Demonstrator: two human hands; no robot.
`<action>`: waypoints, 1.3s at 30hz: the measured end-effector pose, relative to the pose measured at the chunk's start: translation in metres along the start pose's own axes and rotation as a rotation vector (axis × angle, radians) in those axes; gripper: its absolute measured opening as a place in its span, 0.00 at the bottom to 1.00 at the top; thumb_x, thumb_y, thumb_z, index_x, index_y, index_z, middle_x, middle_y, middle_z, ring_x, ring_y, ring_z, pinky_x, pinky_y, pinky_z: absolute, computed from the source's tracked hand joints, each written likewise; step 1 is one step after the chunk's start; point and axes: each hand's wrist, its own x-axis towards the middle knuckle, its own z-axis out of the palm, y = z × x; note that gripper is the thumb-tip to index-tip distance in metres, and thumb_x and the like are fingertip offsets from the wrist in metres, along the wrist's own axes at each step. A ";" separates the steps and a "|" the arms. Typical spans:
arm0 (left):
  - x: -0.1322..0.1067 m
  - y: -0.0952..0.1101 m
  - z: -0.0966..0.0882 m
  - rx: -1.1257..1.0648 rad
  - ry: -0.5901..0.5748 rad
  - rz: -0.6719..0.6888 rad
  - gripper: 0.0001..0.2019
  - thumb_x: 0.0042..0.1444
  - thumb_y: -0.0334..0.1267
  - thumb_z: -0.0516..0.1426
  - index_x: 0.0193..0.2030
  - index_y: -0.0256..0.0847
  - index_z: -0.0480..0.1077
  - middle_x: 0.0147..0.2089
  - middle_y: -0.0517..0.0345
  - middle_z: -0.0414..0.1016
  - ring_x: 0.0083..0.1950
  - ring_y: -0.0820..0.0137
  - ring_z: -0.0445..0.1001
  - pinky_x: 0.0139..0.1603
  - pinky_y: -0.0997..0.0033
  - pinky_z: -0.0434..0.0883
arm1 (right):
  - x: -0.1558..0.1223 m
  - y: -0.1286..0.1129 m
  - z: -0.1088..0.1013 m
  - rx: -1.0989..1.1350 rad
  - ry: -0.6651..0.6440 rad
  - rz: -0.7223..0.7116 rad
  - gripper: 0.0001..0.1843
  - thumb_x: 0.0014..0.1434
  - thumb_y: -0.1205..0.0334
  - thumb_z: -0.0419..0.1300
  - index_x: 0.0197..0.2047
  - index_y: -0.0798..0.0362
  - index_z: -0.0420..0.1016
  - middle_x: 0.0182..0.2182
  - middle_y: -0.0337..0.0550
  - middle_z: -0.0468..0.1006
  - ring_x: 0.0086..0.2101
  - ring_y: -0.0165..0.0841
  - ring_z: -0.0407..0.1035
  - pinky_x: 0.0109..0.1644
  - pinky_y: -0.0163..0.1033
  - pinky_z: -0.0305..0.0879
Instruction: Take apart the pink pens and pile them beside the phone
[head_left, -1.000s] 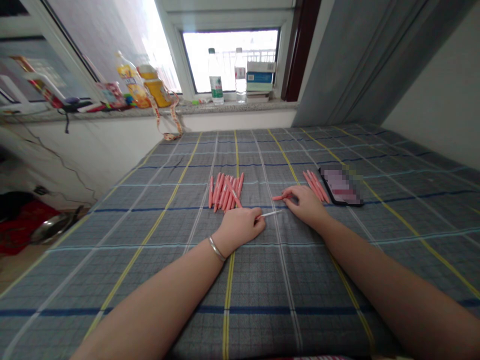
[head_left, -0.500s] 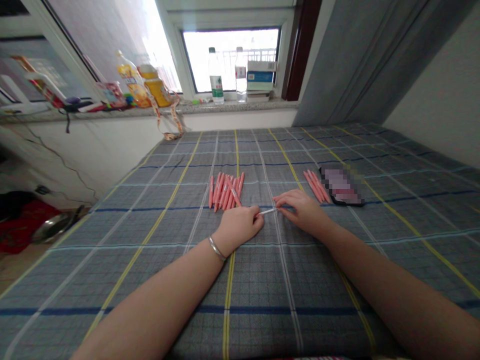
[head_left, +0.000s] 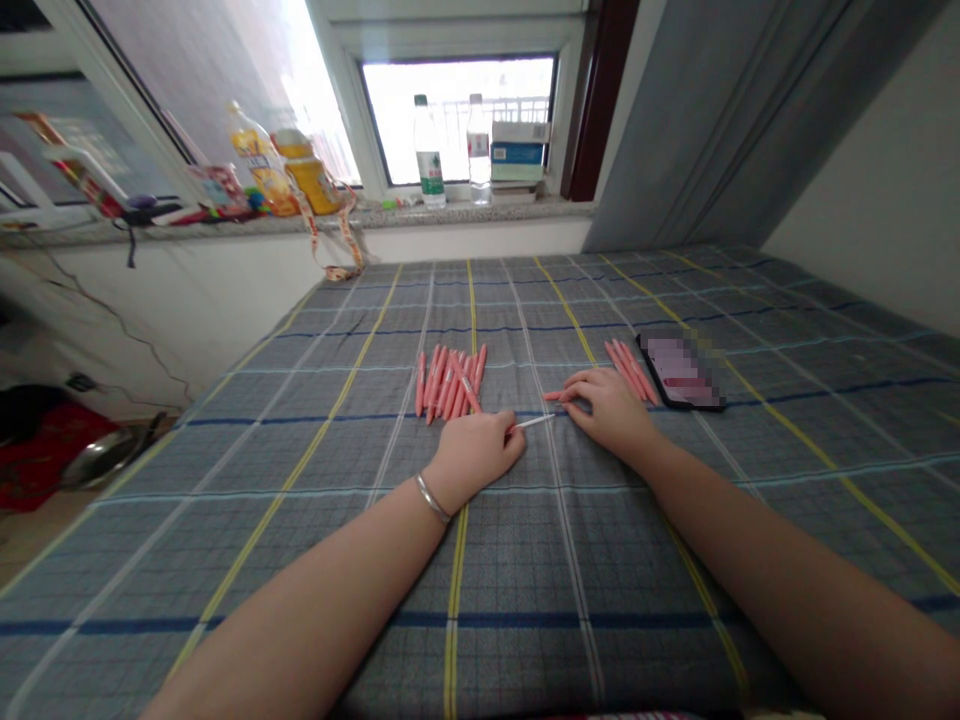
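Note:
My left hand (head_left: 480, 447), with a silver bangle (head_left: 433, 496) on its wrist, is closed on a thin white pen refill (head_left: 534, 421) that points right. A small bit of pink shows at its fingers. My right hand (head_left: 607, 405) is just to the right, its thumb and fingers bent around a pink pen part (head_left: 553, 396) whose end sticks out to the left. The refill's tip is apart from the right fingers. Beyond my left hand lies a pile of pink pens (head_left: 450, 382). Several more pink pens (head_left: 631, 372) lie side by side beyond my right hand.
A phone (head_left: 681, 372) with a blurred screen lies beside the right-hand pens. Checked cloth (head_left: 300, 560) covers the surface. On the windowsill (head_left: 390, 215) stand a green-capped bottle (head_left: 430, 160), another clear bottle (head_left: 479, 150), boxes (head_left: 517, 155) and a yellow bottle (head_left: 311, 180).
My right hand has drawn slightly away from the refill, so its tip now shows free. More of the pink part shows at the right fingers. My left hand has barely moved.

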 end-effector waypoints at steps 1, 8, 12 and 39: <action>0.000 0.000 0.000 0.004 0.002 0.003 0.20 0.59 0.46 0.41 0.37 0.41 0.71 0.29 0.53 0.74 0.32 0.65 0.73 0.31 0.69 0.65 | 0.000 0.000 0.002 -0.007 0.000 -0.002 0.05 0.52 0.66 0.57 0.31 0.50 0.75 0.36 0.45 0.75 0.42 0.40 0.65 0.48 0.48 0.61; -0.001 0.002 -0.003 -0.014 -0.030 -0.014 0.21 0.59 0.47 0.41 0.38 0.40 0.71 0.31 0.51 0.75 0.33 0.64 0.73 0.31 0.69 0.66 | 0.001 -0.001 0.002 0.019 0.015 -0.005 0.07 0.52 0.65 0.57 0.32 0.49 0.76 0.35 0.45 0.75 0.42 0.40 0.65 0.48 0.49 0.61; -0.001 0.002 -0.003 -0.001 -0.020 0.000 0.20 0.59 0.47 0.41 0.38 0.41 0.71 0.31 0.52 0.75 0.33 0.64 0.74 0.32 0.69 0.66 | 0.001 -0.006 -0.007 0.078 0.058 0.005 0.07 0.55 0.63 0.55 0.32 0.49 0.75 0.34 0.44 0.76 0.40 0.39 0.67 0.48 0.48 0.61; -0.003 -0.002 0.001 -0.426 0.200 0.145 0.13 0.60 0.39 0.43 0.51 0.40 0.56 0.32 0.59 0.70 0.32 0.70 0.71 0.35 0.71 0.66 | -0.004 0.001 -0.025 -0.050 -0.208 0.054 0.07 0.55 0.60 0.56 0.30 0.50 0.74 0.33 0.42 0.75 0.39 0.37 0.67 0.46 0.43 0.61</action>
